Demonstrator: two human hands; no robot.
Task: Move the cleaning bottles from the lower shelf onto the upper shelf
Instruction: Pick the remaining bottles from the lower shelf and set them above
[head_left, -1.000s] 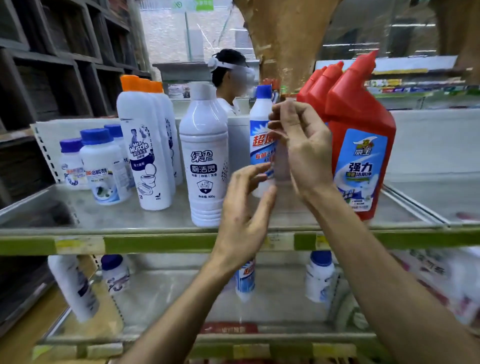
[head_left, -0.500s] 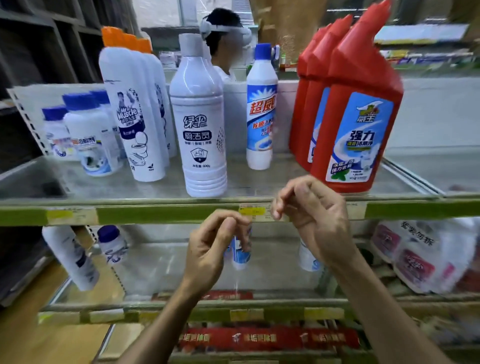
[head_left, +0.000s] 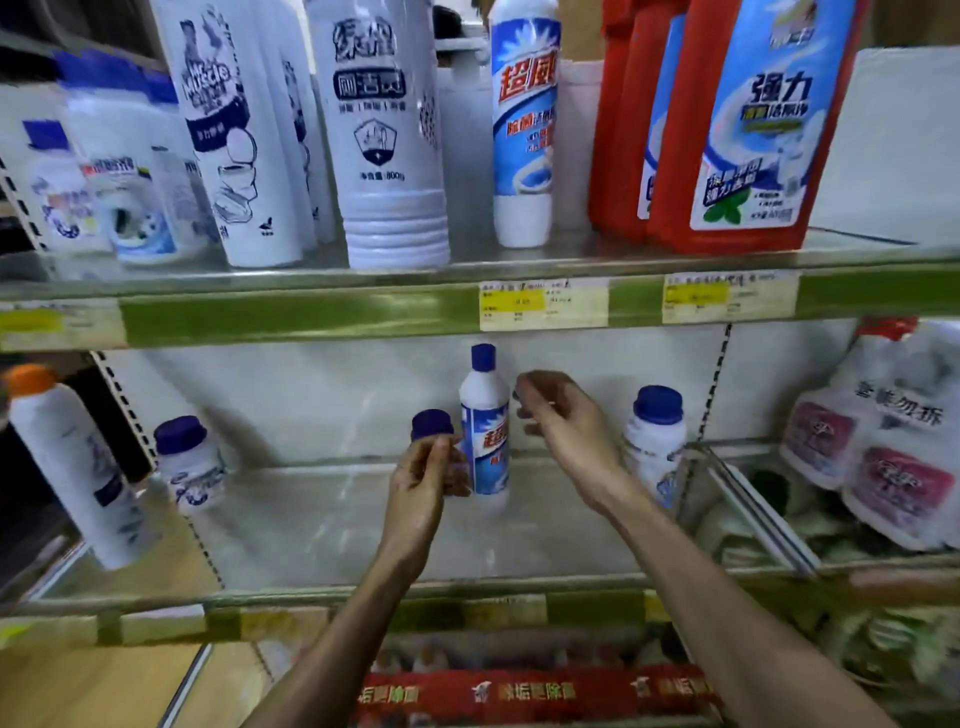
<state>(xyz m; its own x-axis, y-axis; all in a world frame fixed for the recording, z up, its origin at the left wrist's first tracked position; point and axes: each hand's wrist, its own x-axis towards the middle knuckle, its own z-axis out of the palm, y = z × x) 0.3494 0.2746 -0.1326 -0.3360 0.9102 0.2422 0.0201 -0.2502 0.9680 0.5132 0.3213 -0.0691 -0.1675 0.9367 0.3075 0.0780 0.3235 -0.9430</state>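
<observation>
On the lower shelf stands a slim white bottle with a blue cap. My right hand hovers just right of its neck, fingers apart, not touching it. My left hand is curled in front of a short blue-capped jar and hides its body; I cannot see whether it grips the jar. Two more short blue-capped jars stand at the left and right. The upper shelf holds several white bottles and red bottles.
A tilted white bottle with an orange cap is at the far left, beyond the perforated side panel. White refill pouches fill the bay to the right, behind a wire divider. Red packaging lies on the shelf below.
Both hands have dropped from the upper shelf to its front edge and then reached into the lower shelf, on either side of the slim bottle. The view has tilted downward and closer.
</observation>
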